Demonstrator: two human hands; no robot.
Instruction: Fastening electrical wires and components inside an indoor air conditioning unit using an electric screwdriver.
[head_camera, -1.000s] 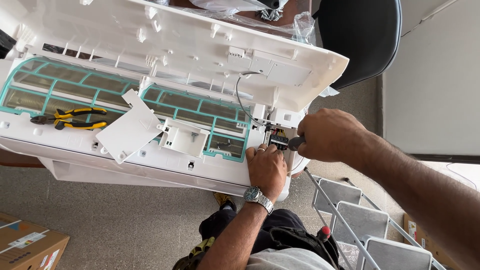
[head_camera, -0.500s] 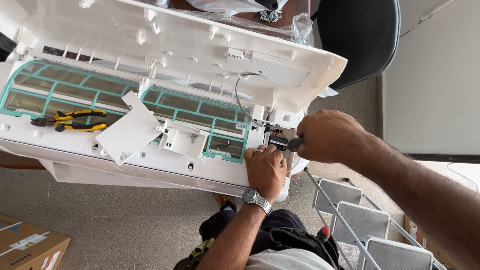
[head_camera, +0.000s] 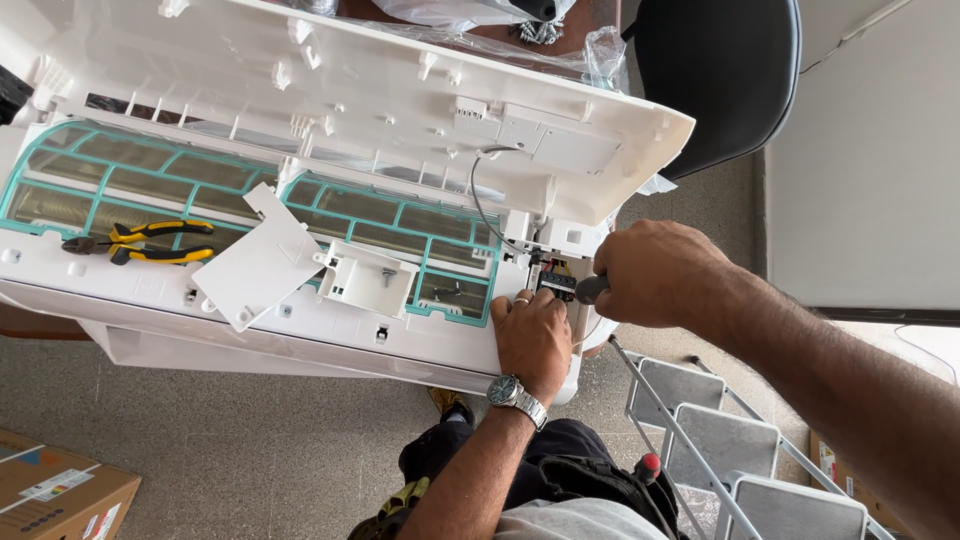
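Almost nothing has shifted since a second ago: the right hand (head_camera: 655, 272) stays fisted around the screwdriver (head_camera: 590, 289) at the terminal block (head_camera: 556, 281) on the air conditioner (head_camera: 300, 330)'s right end, while the left hand (head_camera: 533, 335) rests just below it, fingers together.

A brown cardboard box (head_camera: 55, 490) sits on the speckled floor at the lower left corner, partly cut off by the edge; a white rectangular label (head_camera: 55, 483) with small coloured marks lies on its top face. At the lower right edge, a sliver of another carton (head_camera: 828, 460) shows beside the stepladder. Clear plastic wrapping (head_camera: 600, 45) lies crumpled at the top.
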